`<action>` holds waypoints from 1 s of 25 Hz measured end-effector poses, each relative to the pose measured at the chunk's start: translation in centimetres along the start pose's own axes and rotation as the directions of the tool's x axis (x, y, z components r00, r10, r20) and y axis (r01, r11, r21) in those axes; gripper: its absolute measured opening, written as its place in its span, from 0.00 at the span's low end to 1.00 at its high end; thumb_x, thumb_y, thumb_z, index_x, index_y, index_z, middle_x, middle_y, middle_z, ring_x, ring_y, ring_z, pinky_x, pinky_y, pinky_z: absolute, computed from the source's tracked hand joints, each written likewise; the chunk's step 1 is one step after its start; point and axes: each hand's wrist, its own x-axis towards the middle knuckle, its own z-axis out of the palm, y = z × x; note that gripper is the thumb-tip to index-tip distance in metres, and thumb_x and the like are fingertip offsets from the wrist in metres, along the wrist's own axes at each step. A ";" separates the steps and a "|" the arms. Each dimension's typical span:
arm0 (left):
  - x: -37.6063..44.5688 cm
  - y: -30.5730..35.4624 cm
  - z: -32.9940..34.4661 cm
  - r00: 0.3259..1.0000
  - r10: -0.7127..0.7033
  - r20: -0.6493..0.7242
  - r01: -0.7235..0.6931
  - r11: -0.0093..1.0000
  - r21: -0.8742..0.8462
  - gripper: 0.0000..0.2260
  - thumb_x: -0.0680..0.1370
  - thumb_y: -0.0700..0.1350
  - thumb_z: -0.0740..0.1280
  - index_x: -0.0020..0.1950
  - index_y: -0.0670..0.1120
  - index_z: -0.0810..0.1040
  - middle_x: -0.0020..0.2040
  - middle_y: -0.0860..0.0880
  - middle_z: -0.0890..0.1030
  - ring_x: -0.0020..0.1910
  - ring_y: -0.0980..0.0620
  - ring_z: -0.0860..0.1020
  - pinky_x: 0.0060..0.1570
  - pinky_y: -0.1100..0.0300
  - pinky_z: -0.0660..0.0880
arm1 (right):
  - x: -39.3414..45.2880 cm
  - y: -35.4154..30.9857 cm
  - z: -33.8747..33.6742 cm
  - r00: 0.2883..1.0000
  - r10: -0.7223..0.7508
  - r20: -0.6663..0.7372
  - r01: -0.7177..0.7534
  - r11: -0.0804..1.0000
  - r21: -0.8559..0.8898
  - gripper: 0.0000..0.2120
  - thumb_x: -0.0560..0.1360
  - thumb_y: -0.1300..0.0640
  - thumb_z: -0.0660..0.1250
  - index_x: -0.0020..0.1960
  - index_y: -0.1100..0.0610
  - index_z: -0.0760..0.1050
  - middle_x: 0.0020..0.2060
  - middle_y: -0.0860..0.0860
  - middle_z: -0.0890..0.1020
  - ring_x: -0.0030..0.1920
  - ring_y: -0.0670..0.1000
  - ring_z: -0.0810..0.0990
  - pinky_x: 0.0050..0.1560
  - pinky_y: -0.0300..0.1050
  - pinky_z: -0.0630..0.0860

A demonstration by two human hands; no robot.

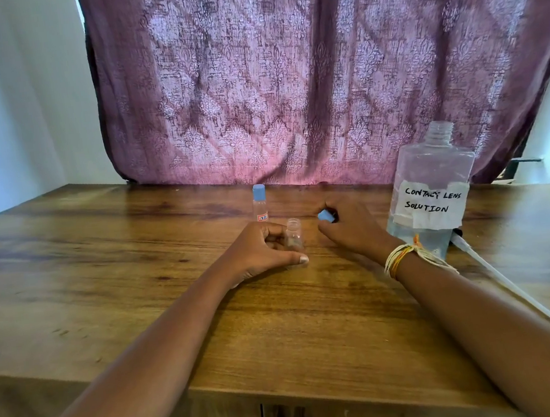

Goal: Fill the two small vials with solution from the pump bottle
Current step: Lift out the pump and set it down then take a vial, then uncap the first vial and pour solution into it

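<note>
A person sits at a wooden table [134,245]. Their left hand [264,247] curls around a tiny open vial [294,235], holding it upright on the tabletop. Their right hand [351,227] pinches its blue cap [325,216] between the fingertips. A second, capped vial [260,203] stands just behind. The vials look light, smooth and easy to tip, best held low around the body. At right stands the large clear bottle [430,187] labelled contact lens solution, its neck open; the pump tube [515,287] lies on the table beside it. A purple curtain [319,66] hangs behind. Nothing blocks the vials.
</note>
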 end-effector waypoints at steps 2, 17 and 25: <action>0.1 -0.1 0.0 1.000 0.002 0.016 -0.002 1.000 0.005 0.25 0.58 0.53 0.81 0.50 0.44 0.86 0.49 0.47 0.87 0.51 0.47 0.85 0.60 0.45 0.79 | 0.2 0.6 0.4 0.991 -0.036 0.127 0.057 0.985 -0.164 0.10 0.73 0.62 0.65 0.53 0.60 0.80 0.49 0.54 0.75 0.49 0.53 0.73 0.50 0.43 0.66; -0.2 0.1 0.0 1.000 -0.013 -0.017 0.012 0.999 -0.037 0.25 0.60 0.51 0.81 0.55 0.47 0.84 0.52 0.41 0.86 0.55 0.40 0.83 0.61 0.44 0.78 | -1.3 -0.3 0.0 0.961 0.172 0.217 -0.143 0.979 -0.146 0.22 0.73 0.61 0.64 0.67 0.61 0.68 0.57 0.62 0.80 0.56 0.61 0.79 0.57 0.57 0.77; -1.1 1.6 1.7 0.988 -0.032 -0.151 0.041 0.997 0.060 0.17 0.72 0.40 0.74 0.61 0.41 0.80 0.55 0.44 0.85 0.56 0.48 0.82 0.62 0.46 0.77 | -5.1 -1.1 -1.9 0.933 0.307 0.187 -0.304 0.952 -0.050 0.27 0.73 0.60 0.66 0.71 0.59 0.64 0.64 0.59 0.75 0.63 0.58 0.75 0.64 0.52 0.73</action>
